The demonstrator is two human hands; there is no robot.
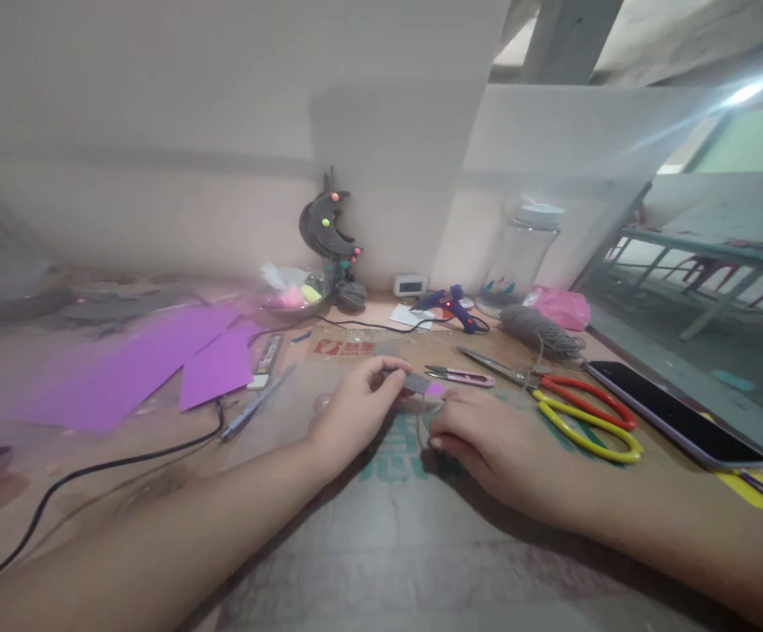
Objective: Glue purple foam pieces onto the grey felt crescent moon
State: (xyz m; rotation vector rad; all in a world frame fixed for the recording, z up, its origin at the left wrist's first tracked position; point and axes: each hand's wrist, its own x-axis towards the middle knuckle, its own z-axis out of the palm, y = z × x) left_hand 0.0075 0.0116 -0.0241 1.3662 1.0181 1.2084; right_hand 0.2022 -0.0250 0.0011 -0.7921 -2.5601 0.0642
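Observation:
Between the thumb and fingers of my left hand [363, 397] is a small grey yarn-wrapped piece [415, 382]. Its right end shows a bare purple tip [435, 389]. A thin strand of grey yarn [420, 421] hangs from the piece and curves toward my right hand [479, 430]. The right fingers are curled closed on the strand, close to the purple tip; their grip is partly hidden. Just beyond the hands lie pink-handled thread snips [464, 377]. Scissors [582, 412] with red and yellow handles rest right of them, near a ball of grey yarn [536, 332].
Purple sheets [219, 367], a pen [255, 405] and a black cable [91, 470] lie to the left. At the back stand a crescent-shaped ornament [321, 228], a glue gun [455, 307], a small clock [410, 285] and a clear bottle [519, 254]. A phone [677, 417] lies right.

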